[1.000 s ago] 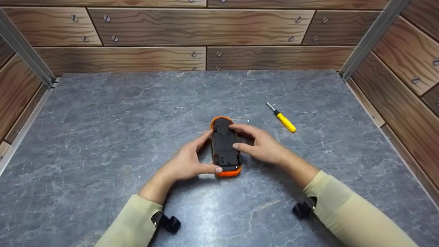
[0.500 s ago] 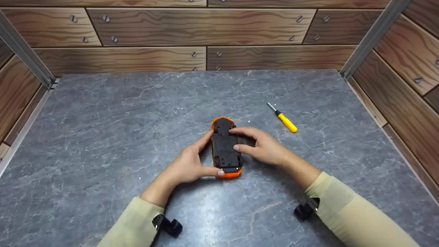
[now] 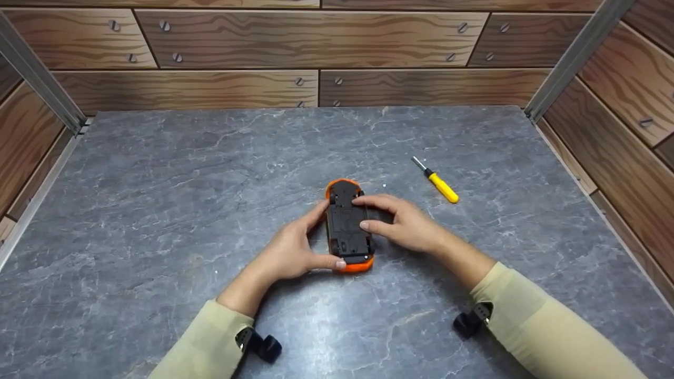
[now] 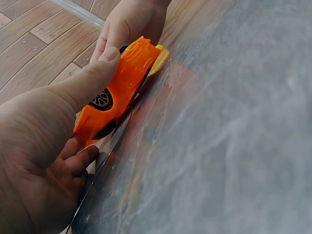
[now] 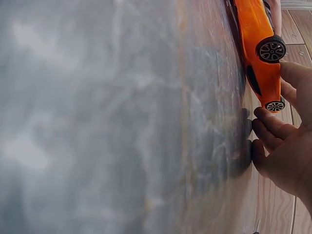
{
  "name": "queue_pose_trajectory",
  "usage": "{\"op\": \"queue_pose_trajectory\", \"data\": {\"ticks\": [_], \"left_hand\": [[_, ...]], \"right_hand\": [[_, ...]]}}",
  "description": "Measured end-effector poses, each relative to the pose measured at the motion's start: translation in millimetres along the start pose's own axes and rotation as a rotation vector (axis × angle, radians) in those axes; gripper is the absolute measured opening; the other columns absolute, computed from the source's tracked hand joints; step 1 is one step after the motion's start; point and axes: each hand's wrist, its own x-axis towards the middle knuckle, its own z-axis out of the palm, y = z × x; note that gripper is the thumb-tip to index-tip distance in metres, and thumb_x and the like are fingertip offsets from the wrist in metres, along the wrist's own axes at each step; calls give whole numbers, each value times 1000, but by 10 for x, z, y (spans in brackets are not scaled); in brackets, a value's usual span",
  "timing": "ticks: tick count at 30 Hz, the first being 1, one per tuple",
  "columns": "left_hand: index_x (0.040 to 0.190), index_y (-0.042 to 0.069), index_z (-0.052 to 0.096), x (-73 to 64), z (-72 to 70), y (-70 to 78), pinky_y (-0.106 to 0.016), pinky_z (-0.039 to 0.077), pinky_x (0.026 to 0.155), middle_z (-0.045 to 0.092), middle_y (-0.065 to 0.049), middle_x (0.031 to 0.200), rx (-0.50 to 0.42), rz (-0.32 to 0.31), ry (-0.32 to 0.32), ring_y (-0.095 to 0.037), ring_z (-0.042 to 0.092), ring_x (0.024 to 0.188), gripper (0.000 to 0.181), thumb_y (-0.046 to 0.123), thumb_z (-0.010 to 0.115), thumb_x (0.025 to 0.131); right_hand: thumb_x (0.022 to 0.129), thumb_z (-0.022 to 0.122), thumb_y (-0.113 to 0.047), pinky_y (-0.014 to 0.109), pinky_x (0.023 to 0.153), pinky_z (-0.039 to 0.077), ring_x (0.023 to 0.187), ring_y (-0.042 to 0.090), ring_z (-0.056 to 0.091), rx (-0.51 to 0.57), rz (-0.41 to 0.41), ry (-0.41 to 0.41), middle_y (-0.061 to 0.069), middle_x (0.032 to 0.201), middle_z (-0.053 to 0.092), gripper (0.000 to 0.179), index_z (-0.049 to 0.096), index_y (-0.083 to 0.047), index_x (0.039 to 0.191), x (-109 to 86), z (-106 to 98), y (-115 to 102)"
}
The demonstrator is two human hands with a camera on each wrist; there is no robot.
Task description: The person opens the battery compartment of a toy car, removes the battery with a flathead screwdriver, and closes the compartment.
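Note:
An orange toy car point(image 3: 347, 226) lies upside down on the table, its black underside facing up. My left hand point(image 3: 287, 250) holds its left side, thumb across the near end and forefinger toward the far end. From the right, my right hand point(image 3: 408, 223) holds the car, with thumb and forefinger on the underside. Its other fingers are mostly hidden in the head view; in the right wrist view several fingertips point(image 5: 258, 124) touch the table beside the car. The orange body point(image 4: 134, 68) and a spoked wheel point(image 4: 102, 100) show in the left wrist view.
A screwdriver point(image 3: 442, 185) with a yellow handle lies beyond my right hand. Tiny pale bits, too small to identify, lie near the car point(image 3: 384, 185) and at the left. Wood-patterned walls point(image 3: 310, 39) and metal posts point(image 3: 568, 58) bound the grey marbled table point(image 3: 210, 158).

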Motion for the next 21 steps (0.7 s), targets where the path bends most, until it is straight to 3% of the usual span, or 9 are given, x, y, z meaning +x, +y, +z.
{"op": "queue_pose_trajectory", "data": {"ticks": [21], "left_hand": [[170, 24, 28, 3, -12, 2, -38, 27, 127, 39, -10, 168, 29, 17, -11, -21, 36, 153, 127, 51, 99, 68]], "right_hand": [[103, 72, -34, 53, 122, 35, 142, 27, 50, 30, 51, -35, 5, 156, 55, 48, 59, -29, 150, 4, -1, -7]]}}
